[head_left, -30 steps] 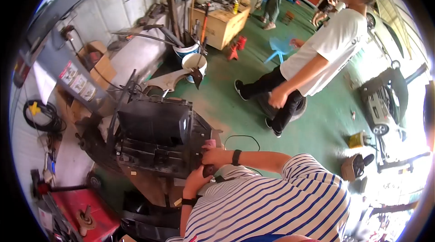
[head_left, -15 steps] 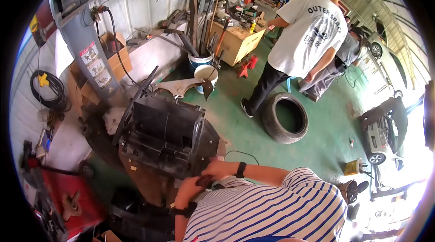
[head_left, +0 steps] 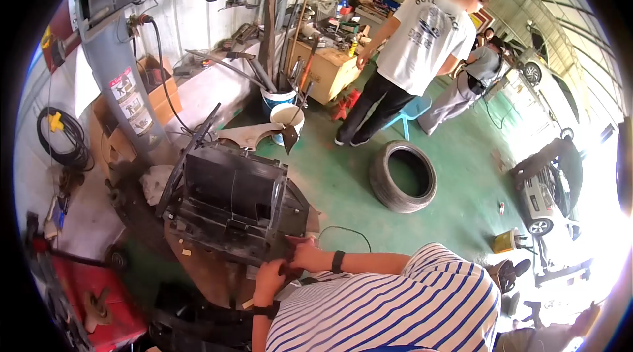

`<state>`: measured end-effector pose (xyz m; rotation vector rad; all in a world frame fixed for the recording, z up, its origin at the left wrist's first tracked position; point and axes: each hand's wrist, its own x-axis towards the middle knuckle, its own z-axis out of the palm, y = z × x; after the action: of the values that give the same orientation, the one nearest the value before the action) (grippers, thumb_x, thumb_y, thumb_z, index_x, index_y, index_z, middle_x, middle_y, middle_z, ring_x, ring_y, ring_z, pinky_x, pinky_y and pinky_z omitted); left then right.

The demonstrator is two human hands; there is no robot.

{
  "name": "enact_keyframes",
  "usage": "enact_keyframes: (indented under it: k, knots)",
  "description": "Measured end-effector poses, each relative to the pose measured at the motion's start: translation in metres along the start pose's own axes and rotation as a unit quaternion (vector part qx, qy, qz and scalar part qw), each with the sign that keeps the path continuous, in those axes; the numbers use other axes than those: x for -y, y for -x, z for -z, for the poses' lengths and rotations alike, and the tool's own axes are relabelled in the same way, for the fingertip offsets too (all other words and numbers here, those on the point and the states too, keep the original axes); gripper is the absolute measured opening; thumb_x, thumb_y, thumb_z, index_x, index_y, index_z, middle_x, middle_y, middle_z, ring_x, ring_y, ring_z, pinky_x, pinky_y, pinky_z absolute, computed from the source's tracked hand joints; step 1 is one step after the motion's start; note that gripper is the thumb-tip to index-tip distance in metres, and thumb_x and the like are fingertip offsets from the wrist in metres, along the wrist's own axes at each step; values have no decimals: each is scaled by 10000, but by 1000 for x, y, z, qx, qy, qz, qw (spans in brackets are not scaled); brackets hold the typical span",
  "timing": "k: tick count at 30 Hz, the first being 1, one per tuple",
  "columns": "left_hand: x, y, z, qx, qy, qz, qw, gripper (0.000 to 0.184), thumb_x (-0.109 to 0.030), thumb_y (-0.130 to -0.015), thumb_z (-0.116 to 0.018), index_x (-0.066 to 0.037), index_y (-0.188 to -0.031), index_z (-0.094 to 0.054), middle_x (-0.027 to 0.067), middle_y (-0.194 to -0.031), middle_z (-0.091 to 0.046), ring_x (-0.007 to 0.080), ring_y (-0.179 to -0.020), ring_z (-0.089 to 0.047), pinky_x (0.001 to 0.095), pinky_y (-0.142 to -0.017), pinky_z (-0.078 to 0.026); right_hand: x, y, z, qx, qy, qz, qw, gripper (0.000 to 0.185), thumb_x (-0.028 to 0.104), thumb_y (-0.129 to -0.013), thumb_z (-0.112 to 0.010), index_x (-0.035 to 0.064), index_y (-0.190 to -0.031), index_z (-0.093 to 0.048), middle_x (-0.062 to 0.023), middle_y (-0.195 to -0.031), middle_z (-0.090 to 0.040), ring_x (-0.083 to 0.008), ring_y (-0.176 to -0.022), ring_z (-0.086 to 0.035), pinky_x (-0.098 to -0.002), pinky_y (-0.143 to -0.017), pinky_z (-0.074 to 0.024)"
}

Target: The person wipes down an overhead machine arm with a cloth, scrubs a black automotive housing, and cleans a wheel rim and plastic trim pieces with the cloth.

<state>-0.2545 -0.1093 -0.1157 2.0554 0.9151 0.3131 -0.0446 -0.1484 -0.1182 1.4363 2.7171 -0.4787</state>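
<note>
My left hand (head_left: 269,278) and my right hand (head_left: 310,257) are close together at the near edge of a black rectangular frame (head_left: 231,184), which rests on a brown stand. The fingers of both hands are curled. Between them is a small dark thing (head_left: 288,271), too blurred and covered to name. Just beyond my right hand, a reddish patch (head_left: 300,240) shows at the stand's edge. I wear a dark band on each wrist. My striped shirt (head_left: 389,302) fills the lower part of the view.
A tyre (head_left: 403,177) lies on the green floor. A person in a white shirt (head_left: 428,38) stands near a blue stool (head_left: 410,114). Buckets (head_left: 287,118) and a cardboard box (head_left: 326,73) are beyond the frame. A red cabinet (head_left: 99,299) is at left, a grey post (head_left: 125,81) behind.
The view has shifted slightly. The person in the white shirt has moved and turned, showing more of the blue stool. My hands stay together at the frame's edge, with small finger movements.
</note>
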Motion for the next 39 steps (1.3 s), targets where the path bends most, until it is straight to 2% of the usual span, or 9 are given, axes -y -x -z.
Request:
enact_keyframes:
  k: [5, 8, 10, 13, 21, 26, 27, 30, 39]
  knots:
    - [5, -2, -8, -10, 4, 17, 1000, 285, -109, -737, -639, -153, -1018, -661, 104, -1012, -679, 332, -949, -620, 463, -766, -484, 0, 0, -4, 7, 18, -13, 1000, 124, 250, -765, -620, 285, -874, -667, -1, -754, -624, -264, -799, -593, -544, -602, -389]
    - [7, -5, -12, -28, 32, -1, 999, 312, -142, -762, -641, -159, -1073, -663, 120, -1030, -675, 351, -954, -625, 450, -770, -499, -3, 0, -11, -94, -1, 52, 994, 107, 189, -808, -549, 213, -867, -634, -58, -714, -607, -299, -750, -597, -447, -616, -410]
    - [-15, -7, 1, -9, 31, -6, 999, 337, -175, -779, -643, -151, -1115, -659, 137, -1040, -669, 374, -948, -623, 437, -776, -505, -7, -3, -6, -44, -184, 28, 982, 144, 168, -729, -643, 222, -860, -619, -64, -748, -622, -308, -773, -608, -526, -668, -422]
    - [-29, -7, 14, 41, 48, 22, 998, 341, -57, -701, -621, -64, -1041, -636, 200, -999, -643, 405, -963, -598, 462, -799, -490, -2, 1, 36, -3, -369, -32, 929, 177, 136, -707, -643, 182, -872, -597, -86, -737, -625, -328, -782, -609, -463, -677, -445]
    - [-46, -16, 30, -45, 75, -27, 996, 377, 22, -725, -613, -32, -1099, -617, 205, -1026, -638, 402, -963, -608, 441, -847, -486, 3, 11, 76, -134, -219, 6, 966, 221, 131, -733, -619, 137, -953, -601, -77, -873, -655, -309, -837, -621, -461, -711, -441]
    - [0, -15, 11, 23, -15, -66, 997, 510, 10, -711, -601, -12, -1220, -571, 196, -1176, -608, 393, -1063, -577, 423, -945, -458, 21, 24, 35, -58, -333, -40, 940, 296, 126, -740, -600, 87, -1034, -602, -126, -949, -638, -340, -943, -583, -506, -872, -393]
    - [6, -15, 10, 61, -18, -91, 994, 531, 6, -698, -603, -21, -1227, -569, 206, -1190, -598, 397, -1093, -563, 421, -958, -449, 19, 21, 9, -140, -287, 18, 947, 300, 121, -735, -594, 39, -1024, -596, -170, -968, -624, -359, -986, -562, -475, -901, -419]
    - [7, -16, 7, 101, -33, -109, 988, 522, -4, -689, -604, -25, -1209, -574, 212, -1193, -593, 400, -1115, -551, 418, -964, -444, 17, 19, 6, -80, -234, -17, 969, 356, 223, -784, -622, 22, -1078, -605, -180, -1020, -650, -362, -1033, -579, -447, -979, -401]
    - [15, -20, -2, 92, -39, -73, 992, 371, -33, -709, -626, -14, -1079, -624, 172, -1115, -622, 388, -1015, -585, 423, -896, -476, 15, 6, -1, -18, -114, -14, 993, 348, 300, -783, -651, 18, -985, -620, -177, -873, -666, -366, -869, -634, -461, -845, -465]
